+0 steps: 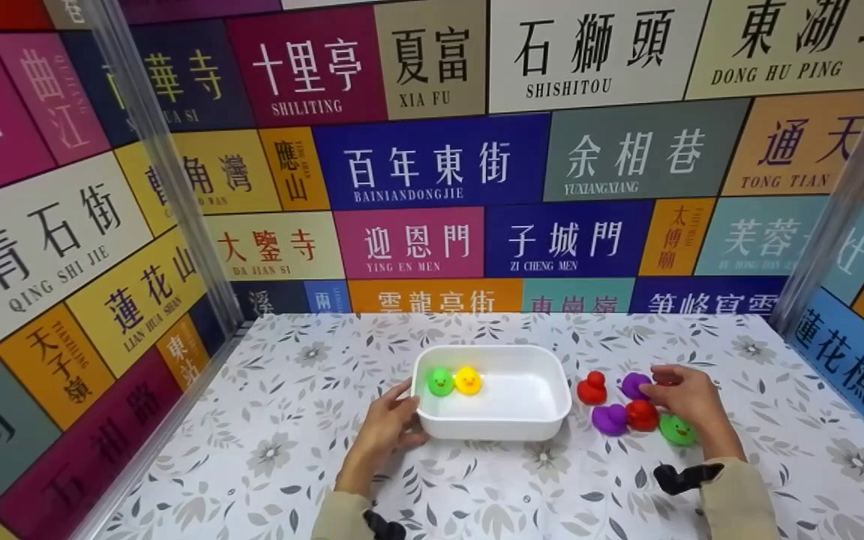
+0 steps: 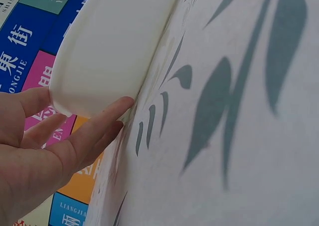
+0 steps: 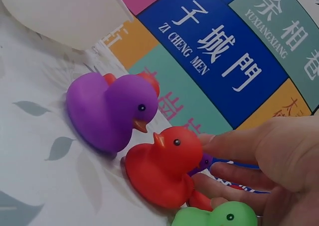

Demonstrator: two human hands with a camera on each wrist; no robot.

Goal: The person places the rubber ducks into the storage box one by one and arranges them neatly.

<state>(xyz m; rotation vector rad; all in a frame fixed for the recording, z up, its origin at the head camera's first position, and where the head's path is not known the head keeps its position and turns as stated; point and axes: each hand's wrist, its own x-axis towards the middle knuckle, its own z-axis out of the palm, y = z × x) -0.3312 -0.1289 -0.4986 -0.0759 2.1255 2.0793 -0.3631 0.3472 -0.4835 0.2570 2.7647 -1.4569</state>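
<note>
A white rectangular tub (image 1: 492, 430) holds a green rubber duck (image 1: 440, 382) and a yellow rubber duck (image 1: 467, 381) at its left end. My left hand (image 1: 387, 424) touches the tub's left end, fingers extended along its outer wall in the left wrist view. My right hand (image 1: 691, 401) is over the loose ducks right of the tub, fingertips beside a purple duck (image 1: 634, 385). Around it are a red duck (image 1: 642, 415), another purple duck (image 3: 99, 111), a green duck (image 3: 219, 216) and another red duck (image 1: 592, 388). Something red shows partly hidden behind the right hand's fingers.
A white tablecloth (image 1: 267, 450) with grey leaves and flowers covers the table. Behind stands a wall (image 1: 432, 165) of coloured panels with lettering. Clear upright posts (image 1: 169, 165) stand at both back corners. Dark straps (image 1: 687, 478) sit around the wrists.
</note>
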